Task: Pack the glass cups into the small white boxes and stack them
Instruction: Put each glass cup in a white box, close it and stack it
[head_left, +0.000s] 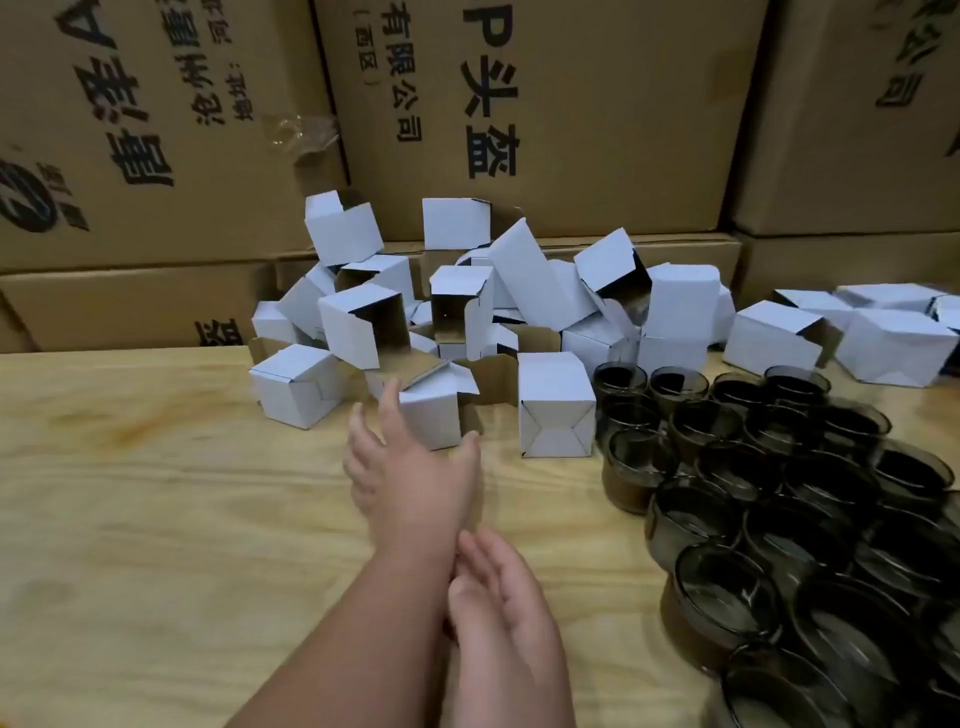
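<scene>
Meanwhile, the left hand (410, 467) is spreading its fingers around a small white box (431, 415) before the box pile (467, 306), dark glass cups (779, 493) crowding the right, the right hand (498, 608) resting relaxed against the left forearm.

Small white boxes (556, 405) lie jumbled on the table, many open and tipped. Dark glass cups (727, 597) stand upright, clustered to their right.
</scene>
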